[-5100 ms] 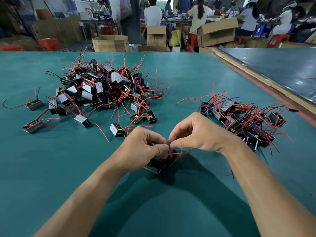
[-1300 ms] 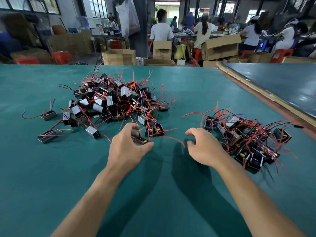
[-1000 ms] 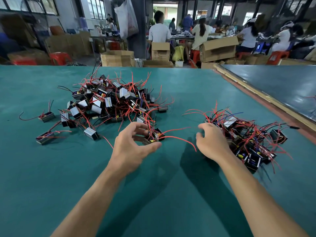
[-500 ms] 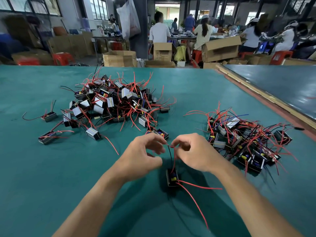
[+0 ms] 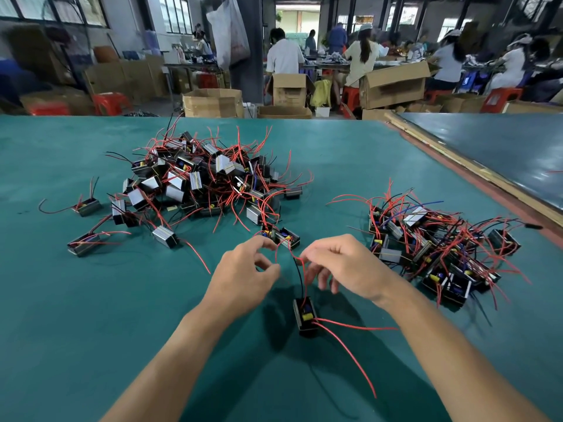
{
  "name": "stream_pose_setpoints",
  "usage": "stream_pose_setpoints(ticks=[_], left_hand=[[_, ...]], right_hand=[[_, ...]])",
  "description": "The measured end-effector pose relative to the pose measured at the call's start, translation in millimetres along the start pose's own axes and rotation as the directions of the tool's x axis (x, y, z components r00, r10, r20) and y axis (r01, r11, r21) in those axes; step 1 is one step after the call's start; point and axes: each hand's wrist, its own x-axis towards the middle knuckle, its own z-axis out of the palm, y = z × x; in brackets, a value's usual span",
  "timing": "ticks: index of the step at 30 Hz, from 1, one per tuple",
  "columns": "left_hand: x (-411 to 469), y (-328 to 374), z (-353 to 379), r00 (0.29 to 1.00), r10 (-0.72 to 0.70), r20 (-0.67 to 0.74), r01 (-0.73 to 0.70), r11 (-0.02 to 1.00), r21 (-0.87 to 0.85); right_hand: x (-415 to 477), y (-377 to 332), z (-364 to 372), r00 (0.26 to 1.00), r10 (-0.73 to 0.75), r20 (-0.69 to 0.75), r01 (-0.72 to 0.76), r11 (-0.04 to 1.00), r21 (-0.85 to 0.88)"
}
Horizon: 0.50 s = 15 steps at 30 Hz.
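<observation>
left hand (image 5: 243, 275): curled at leads (image 5: 299, 278), hold unclear | right hand (image 5: 344, 266): pinching leads | module (image 5: 305, 315): 6 o'clock of hands | risk: hard tug tears leads off

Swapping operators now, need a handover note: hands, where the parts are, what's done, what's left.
Left hand: fingers curled beside the leads; grip unclear.
Right hand: pinches the leads above the module, which sits on the table between the wrists.
Done: probably the right pile.
Left: this module's leads, then likely the bigger left pile.
</observation>
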Motion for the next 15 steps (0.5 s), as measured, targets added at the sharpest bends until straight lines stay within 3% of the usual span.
stream_pose_setpoints(ticks=[7, 12, 15], left_hand=[[-2, 3, 2, 0.993, 0.079, 0.083, -0.069, 0.99, -0.122], [-6, 4, 2, 0.981, 0.156, 0.112, -0.158, 0.987, 0.013], [-7, 5, 0, 0.993, 0.102, 0.055, -0.106, 0.992, 0.062]], right_hand=[[-8, 1, -3, 0.993, -0.004, 0.118, 0.018, 0.992, -0.121], [-13, -6, -7, 0.956, 0.068, 0.285, -0.015, 0.983, -0.184], [-14, -7, -13, 0.957, 0.097, 0.275, -0.047, 0.982, -0.183]])
